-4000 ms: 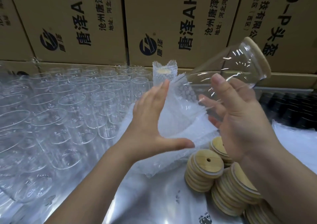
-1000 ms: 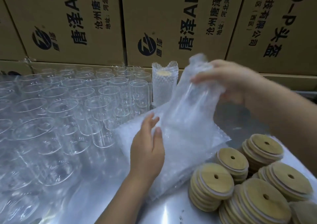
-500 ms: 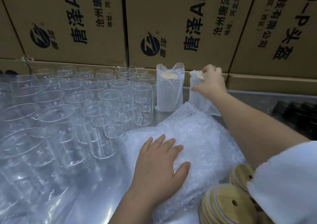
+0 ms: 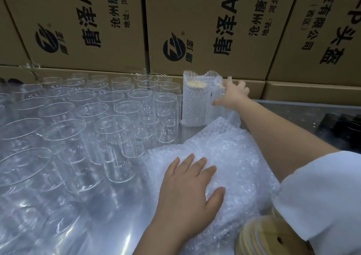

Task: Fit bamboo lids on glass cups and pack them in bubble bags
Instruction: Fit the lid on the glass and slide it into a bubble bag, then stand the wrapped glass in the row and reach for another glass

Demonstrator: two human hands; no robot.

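Observation:
My left hand (image 4: 187,192) lies flat, fingers spread, on a pile of bubble bags (image 4: 238,157) at the table's middle. My right hand (image 4: 233,94) reaches to the back and touches, with splayed fingers, the side of a bagged cup (image 4: 216,96). That cup stands right beside another bagged cup (image 4: 193,104), whose bamboo lid shows through the bag's open top. Several bare glass cups (image 4: 121,118) stand in rows on the left. A stack of bamboo lids (image 4: 257,237) shows at the bottom right, partly hidden by my white sleeve.
A wall of printed cardboard boxes (image 4: 195,20) closes off the back. Dark objects (image 4: 343,130) sit at the right edge. The shiny metal table (image 4: 101,225) shows bare in front of the glasses.
My right hand carried the bagged cup to the back and stood it beside the first one; its grip on the bag's top has loosened. My left hand settled flat on the bubble bags.

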